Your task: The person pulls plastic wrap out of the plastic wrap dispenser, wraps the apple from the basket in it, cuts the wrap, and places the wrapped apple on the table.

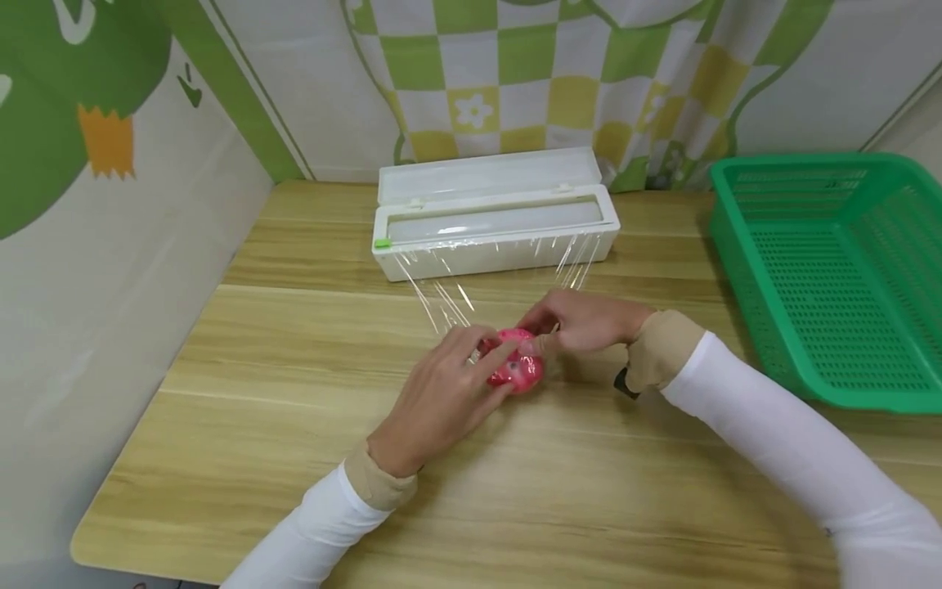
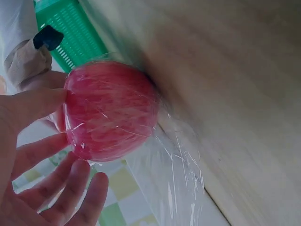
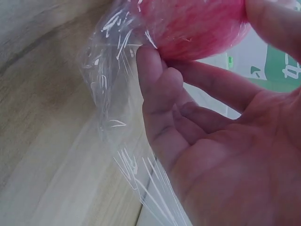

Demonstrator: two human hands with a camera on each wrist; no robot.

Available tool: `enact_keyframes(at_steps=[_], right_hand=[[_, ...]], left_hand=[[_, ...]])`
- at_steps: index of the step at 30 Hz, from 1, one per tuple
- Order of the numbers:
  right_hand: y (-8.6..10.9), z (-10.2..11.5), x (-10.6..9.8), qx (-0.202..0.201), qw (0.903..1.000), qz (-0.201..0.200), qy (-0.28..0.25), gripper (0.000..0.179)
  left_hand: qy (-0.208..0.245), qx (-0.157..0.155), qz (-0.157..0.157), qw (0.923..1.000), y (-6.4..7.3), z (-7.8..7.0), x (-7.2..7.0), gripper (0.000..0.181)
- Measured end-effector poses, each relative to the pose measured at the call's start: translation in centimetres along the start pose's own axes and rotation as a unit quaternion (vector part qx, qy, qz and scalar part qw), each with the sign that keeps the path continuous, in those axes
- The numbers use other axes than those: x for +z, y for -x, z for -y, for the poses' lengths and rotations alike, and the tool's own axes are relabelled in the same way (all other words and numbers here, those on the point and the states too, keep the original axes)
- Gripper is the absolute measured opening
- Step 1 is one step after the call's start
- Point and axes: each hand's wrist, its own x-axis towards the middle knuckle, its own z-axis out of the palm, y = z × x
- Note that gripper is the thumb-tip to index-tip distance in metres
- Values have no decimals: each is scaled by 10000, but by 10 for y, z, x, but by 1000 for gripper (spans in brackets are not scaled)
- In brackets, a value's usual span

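The left hand point(image 1: 450, 388) and right hand point(image 1: 592, 319) both pinch the red apple point(image 1: 526, 376), at the left's three o'clock and the right's eight, clear film point(image 1: 462, 298) running to the dispenser point(image 1: 500, 203) at twelve.

Apple point(image 1: 524, 375) partly behind hands point(image 1: 450, 384), basket point(image 1: 809, 162) cut off

White sleeves point(image 1: 780, 454), beige wrist wraps point(image 1: 665, 350)
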Motion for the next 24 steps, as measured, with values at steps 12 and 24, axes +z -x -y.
enact_keyframes(at_steps=[12, 24], right_hand=[[5, 2, 12, 712, 9912, -1104, -139, 38], [31, 7, 32, 1451, 9667, -2042, -521, 34]], left_hand=[[109, -554, 596, 9966, -12, 14, 1, 67], [684, -1011, 980, 9877, -24, 25, 4, 62]])
